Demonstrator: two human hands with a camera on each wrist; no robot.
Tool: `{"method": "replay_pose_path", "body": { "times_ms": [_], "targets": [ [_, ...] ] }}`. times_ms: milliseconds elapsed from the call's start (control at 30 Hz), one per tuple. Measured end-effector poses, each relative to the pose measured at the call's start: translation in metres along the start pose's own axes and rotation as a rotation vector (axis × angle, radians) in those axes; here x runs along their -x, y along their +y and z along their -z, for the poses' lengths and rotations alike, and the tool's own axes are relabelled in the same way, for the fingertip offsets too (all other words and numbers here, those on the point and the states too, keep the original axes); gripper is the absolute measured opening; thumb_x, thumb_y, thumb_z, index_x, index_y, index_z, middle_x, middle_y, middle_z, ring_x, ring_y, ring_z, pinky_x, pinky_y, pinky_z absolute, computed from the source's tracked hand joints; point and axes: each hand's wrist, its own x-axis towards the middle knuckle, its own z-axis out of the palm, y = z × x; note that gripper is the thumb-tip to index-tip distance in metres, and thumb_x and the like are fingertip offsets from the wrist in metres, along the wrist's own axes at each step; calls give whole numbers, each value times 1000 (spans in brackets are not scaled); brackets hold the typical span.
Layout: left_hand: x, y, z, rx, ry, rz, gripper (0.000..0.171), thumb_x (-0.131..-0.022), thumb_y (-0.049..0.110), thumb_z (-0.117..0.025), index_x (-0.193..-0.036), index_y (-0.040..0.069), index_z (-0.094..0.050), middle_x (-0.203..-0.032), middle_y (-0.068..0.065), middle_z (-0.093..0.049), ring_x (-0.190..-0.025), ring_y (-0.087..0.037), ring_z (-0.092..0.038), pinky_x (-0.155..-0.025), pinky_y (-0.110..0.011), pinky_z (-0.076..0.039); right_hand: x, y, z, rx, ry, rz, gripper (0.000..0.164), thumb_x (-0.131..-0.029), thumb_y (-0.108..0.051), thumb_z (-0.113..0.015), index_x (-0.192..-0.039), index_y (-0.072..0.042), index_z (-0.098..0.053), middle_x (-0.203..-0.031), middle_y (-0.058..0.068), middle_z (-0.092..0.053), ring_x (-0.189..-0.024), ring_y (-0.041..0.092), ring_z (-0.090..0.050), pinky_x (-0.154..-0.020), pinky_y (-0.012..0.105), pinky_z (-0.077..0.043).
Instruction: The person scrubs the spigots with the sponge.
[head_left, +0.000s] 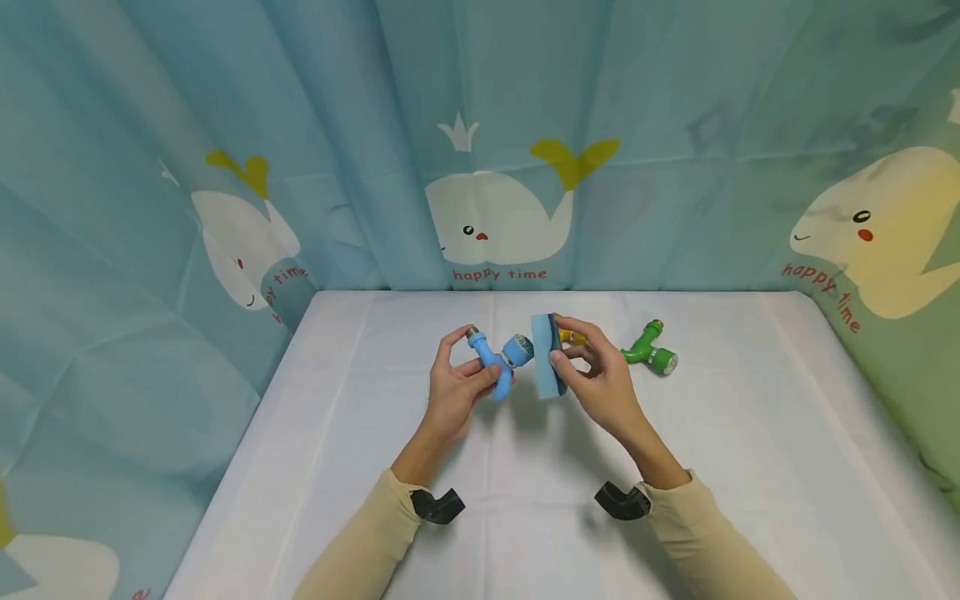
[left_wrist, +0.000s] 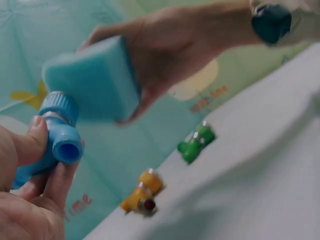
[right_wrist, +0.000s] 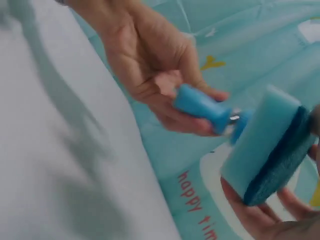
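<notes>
My left hand (head_left: 453, 392) holds a light blue tap (head_left: 491, 358) above the white table, its thumb and fingers around the body. The tap's round knob (left_wrist: 59, 106) faces the sponge. Between thumb and fingers, my right hand (head_left: 603, 383) grips a blue scrubbing sponge (head_left: 546, 357) with a dark scouring layer (right_wrist: 277, 162) on the side toward the palm. The sponge's pale foam side is close to the knob; whether they touch I cannot tell. Behind the right hand lies a yellow tap (left_wrist: 144, 192), mostly hidden in the head view.
A green tap (head_left: 651, 348) lies on the white table (head_left: 360, 500), right of my right hand. Curtains (head_left: 360, 167) with printed whales stand along the table's back and sides. A black strap piece (head_left: 438, 506) sits at each wrist.
</notes>
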Motion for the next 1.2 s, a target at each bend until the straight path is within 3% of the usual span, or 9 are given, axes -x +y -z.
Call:
{"method": "replay_pose_path", "body": {
  "times_ms": [233,400,533,667,800,900,967,1100,1200],
  "targets": [
    [-6,2,-1,-204,65,-60,77,-85,-16,-74,-149,10,-41,-107,-29,-73,-87,-22,-76,-77,-32,-62,-3,2,9,16,-101,-39,45,-100,-3,-65,-144,-7,-58,-146,15,-54,-100,22,-67,-77,26,-57],
    [-8,4,2,-297,-51,-116,77,-83,-14,-77,-147,15,-45,-106,-26,-74,-95,-25,-75,-84,-32,-61,-10,4,17,188,-145,3,43,-100,-13,-68,-143,-16,-61,-144,10,-56,-99,26,-66,-70,29,-58],
    [-6,1,8,-298,-93,-88,77,-83,-18,-74,-148,10,-44,-105,-26,-74,-95,-23,-75,-84,-31,-60,-8,14,23,255,-166,-49,42,-99,-15,-71,-140,-18,-64,-140,9,-60,-96,25,-67,-66,30,-58],
    [-5,1,10,-282,-120,-78,78,-83,-19,-73,-149,6,-41,-107,-28,-73,-95,-22,-75,-84,-31,-60,-7,13,23,244,-167,-10,43,-98,-12,-71,-140,-17,-65,-140,9,-60,-98,26,-65,-71,32,-58],
    [-6,2,11,-171,-122,-52,78,-87,-21,-68,-152,8,-36,-106,-23,-74,-94,-22,-75,-80,-33,-62,-7,17,19,243,-184,-39,43,-99,-15,-70,-141,-17,-63,-140,10,-60,-93,24,-66,-67,30,-57],
    [-5,-1,10,-121,-92,-44,79,-88,-20,-67,-154,7,-33,-105,-18,-74,-92,-21,-75,-78,-34,-62,-4,26,17,189,-150,-115,42,-101,-17,-68,-143,-15,-61,-139,13,-61,-91,24,-68,-66,28,-56],
    [-7,-2,10,-170,-72,-82,79,-88,-17,-71,-153,10,-36,-106,-18,-74,-92,-22,-75,-80,-33,-62,-2,26,15,102,-121,-180,42,-103,-18,-65,-144,-14,-60,-139,15,-60,-100,26,-67,-72,26,-56],
    [-10,0,9,-298,-8,-157,77,-84,-10,-79,-147,18,-45,-107,-22,-74,-92,-22,-75,-83,-32,-61,-2,16,16,-94,-117,-290,44,-106,-23,-60,-149,-15,-55,-144,18,-55,-121,35,-59,-83,35,-58],
    [-10,1,8,-251,6,-161,78,-85,-10,-78,-146,22,-42,-110,-22,-73,-91,-25,-75,-80,-39,-63,0,13,25,-167,-137,-326,46,-106,-25,-60,-150,-14,-52,-147,18,-51,-124,39,-56,-86,43,-58]
  ]
}}
